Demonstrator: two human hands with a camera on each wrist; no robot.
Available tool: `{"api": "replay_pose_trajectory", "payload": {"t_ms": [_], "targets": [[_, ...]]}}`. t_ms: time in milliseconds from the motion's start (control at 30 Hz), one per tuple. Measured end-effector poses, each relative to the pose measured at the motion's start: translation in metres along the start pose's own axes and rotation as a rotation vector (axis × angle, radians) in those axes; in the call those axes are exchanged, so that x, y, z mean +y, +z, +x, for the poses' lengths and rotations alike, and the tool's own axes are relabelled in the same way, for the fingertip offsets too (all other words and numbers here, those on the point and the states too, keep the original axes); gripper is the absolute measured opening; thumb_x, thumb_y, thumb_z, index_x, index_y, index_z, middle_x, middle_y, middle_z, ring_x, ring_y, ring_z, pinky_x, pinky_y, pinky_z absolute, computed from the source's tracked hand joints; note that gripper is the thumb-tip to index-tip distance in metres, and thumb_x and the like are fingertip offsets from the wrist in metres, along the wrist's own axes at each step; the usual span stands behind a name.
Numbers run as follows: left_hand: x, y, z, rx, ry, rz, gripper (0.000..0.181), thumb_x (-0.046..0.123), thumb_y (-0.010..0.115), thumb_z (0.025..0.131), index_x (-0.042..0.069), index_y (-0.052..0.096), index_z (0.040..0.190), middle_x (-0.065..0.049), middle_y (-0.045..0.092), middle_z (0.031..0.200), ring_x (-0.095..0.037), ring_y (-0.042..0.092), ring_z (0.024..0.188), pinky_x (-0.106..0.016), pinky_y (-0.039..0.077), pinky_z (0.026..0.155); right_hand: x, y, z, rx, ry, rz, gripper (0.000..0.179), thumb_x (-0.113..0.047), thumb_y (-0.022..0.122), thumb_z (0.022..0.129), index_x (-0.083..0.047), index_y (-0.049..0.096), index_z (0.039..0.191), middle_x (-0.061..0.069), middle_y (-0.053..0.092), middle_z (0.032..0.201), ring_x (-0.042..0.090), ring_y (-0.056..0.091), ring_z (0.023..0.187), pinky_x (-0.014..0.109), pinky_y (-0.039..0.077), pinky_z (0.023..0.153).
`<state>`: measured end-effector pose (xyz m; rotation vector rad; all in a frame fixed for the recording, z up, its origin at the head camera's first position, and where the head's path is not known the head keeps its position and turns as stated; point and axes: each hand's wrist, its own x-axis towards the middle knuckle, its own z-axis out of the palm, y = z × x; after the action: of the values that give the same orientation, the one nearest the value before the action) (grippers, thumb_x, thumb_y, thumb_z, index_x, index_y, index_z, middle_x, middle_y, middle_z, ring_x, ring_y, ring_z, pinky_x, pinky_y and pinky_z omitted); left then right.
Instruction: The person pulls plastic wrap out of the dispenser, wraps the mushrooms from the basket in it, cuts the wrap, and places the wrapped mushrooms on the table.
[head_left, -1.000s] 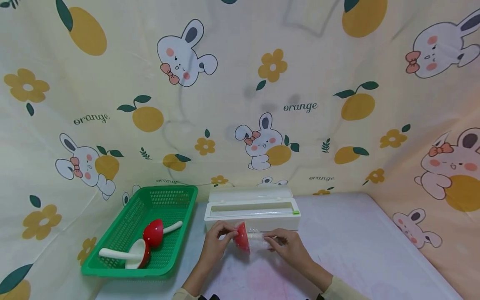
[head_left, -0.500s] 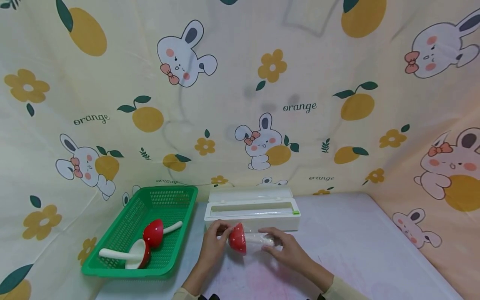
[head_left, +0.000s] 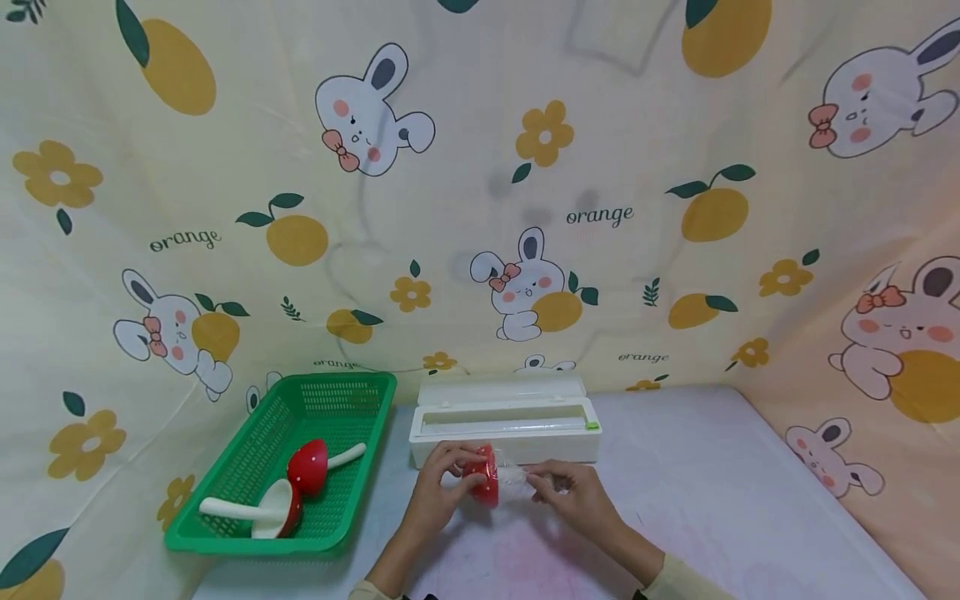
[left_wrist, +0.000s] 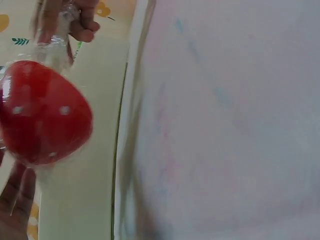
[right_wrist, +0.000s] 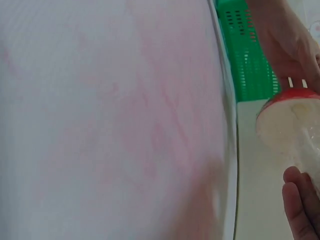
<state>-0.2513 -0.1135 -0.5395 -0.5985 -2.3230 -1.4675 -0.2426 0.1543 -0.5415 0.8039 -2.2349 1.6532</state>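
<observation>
A toy mushroom (head_left: 486, 477) with a red, white-dotted cap and pale stem is held sideways above the table, wrapped in clear plastic film. My left hand (head_left: 433, 487) grips the cap, its thumb and fingers curled round the rounded side. At the stem end my right hand (head_left: 577, 493) pinches the film with thumb and fingers. The left wrist view shows the glossy film over the red cap (left_wrist: 45, 117) and bunched film (left_wrist: 62, 25) at the other hand. In the right wrist view the cap's pale underside (right_wrist: 285, 125) faces the right fingers (right_wrist: 296, 205).
Behind the hands stands a white cling film dispenser (head_left: 504, 451) with its lid raised and a green slider (head_left: 592, 426) at its right. A green basket (head_left: 255, 546) on the left holds two more toy mushrooms, one farther back (head_left: 307, 467) and one nearer (head_left: 276, 510).
My left fingers have moved farther round the cap, and the mushroom has turned slightly. The right hand spread about the stem half a second ago and now pinches the film at its end.
</observation>
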Motion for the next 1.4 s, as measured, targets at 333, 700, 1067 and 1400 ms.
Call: {"api": "replay_pose_trajectory", "payload": {"t_ms": [333,700,1067,1400], "targets": [[-0.001,-0.003,0.001,0.049,-0.089,-0.033,0.019,0.016,0.083,0.095,0.022,0.079,0.112,0.003,0.071,0.113,-0.017,0.062,0.090,-0.026,0.053,0.075,0.002,-0.001,0.003,-0.168,0.092,0.109,0.025,-0.013,0.074,0.103,-0.002,0.075,0.125,0.013,0.079,0.097,0.028,0.079,0.077,0.035,0.065,0.070],[-0.005,-0.006,0.003,0.017,-0.279,-0.001,0.013,0.026,0.072,0.105,0.021,0.077,0.116,0.002,0.071,0.114,-0.020,0.063,0.098,-0.026,0.055,0.076,0.007,-0.012,0.000,-0.383,0.015,0.426,0.038,-0.001,0.037,0.116,0.009,0.052,0.149,0.033,0.064,0.133,0.048,0.074,0.104,0.049,0.062,0.092],[-0.007,-0.006,0.000,-0.075,-0.261,-0.077,0.027,0.025,0.074,0.104,0.019,0.071,0.130,-0.002,0.071,0.127,-0.023,0.064,0.113,-0.030,0.058,0.090,0.013,-0.013,0.002,-0.176,0.108,0.454,0.033,-0.003,0.055,0.111,0.018,0.061,0.136,0.030,0.073,0.124,0.030,0.080,0.102,0.047,0.063,0.087],[-0.006,-0.005,-0.001,-0.122,-0.278,0.012,0.039,0.032,0.081,0.097,0.025,0.069,0.133,0.004,0.069,0.125,-0.019,0.062,0.110,-0.029,0.056,0.092,0.012,-0.011,0.003,-0.113,0.256,0.505,0.037,-0.007,0.058,0.111,0.024,0.059,0.132,0.016,0.080,0.113,0.028,0.081,0.096,0.046,0.063,0.084]]}}
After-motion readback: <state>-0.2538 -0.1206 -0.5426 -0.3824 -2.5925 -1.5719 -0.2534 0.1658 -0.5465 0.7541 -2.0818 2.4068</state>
